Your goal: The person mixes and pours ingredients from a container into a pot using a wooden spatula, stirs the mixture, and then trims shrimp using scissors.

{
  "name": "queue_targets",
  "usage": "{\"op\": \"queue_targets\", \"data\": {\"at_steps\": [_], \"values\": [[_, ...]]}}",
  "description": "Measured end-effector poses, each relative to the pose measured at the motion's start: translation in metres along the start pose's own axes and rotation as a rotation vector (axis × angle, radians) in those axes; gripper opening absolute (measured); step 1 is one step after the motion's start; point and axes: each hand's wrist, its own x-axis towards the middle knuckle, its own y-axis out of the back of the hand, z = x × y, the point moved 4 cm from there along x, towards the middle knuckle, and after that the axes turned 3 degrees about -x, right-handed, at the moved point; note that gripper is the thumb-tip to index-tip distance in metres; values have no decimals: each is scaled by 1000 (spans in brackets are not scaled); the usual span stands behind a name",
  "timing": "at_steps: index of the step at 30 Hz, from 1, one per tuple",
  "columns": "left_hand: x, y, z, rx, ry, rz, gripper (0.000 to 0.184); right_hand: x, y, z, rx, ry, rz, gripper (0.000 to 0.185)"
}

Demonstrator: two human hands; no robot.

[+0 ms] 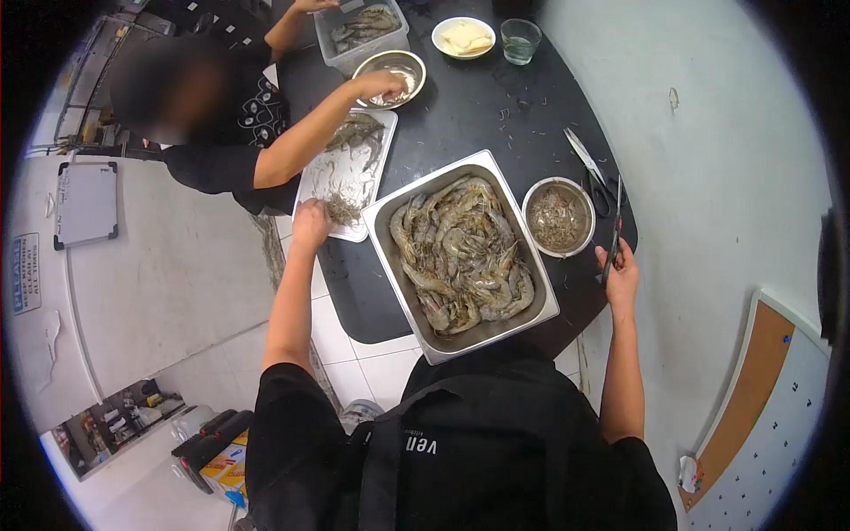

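Note:
My left hand (310, 223) is at the near left edge of a white tray (359, 188), its fingers closed on the rim. Shrimp (357, 131) lie at the tray's far end, and a pile of thin trimmings (342, 211) sits close to my fingers. In my right hand (621, 273) is a pair of scissors (616, 232), blades pointing away from me. Between my hands stands a deep steel pan (409, 311) full of raw shrimp (460, 252). A steel bowl (529, 232) of trimmings (558, 217) is just left of the scissors.
Another pair of scissors (588, 165) lies on the black table (478, 115). Across from me, a co-worker's hand (381, 85) is in a steel bowl (416, 64). Behind are a plastic tub (332, 55) of shrimp, a white bowl (440, 46) and a glass (521, 42).

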Motion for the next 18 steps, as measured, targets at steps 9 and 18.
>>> {"op": "queue_targets", "data": {"at_steps": [9, 18], "values": [[11, 54, 50, -35, 23, 304, 25, 0, 6, -35, -201, 348, 159, 52], [-50, 75, 261, -568, -62, 184, 11, -20, 18, -24, 61, -33, -282, 55]]}}
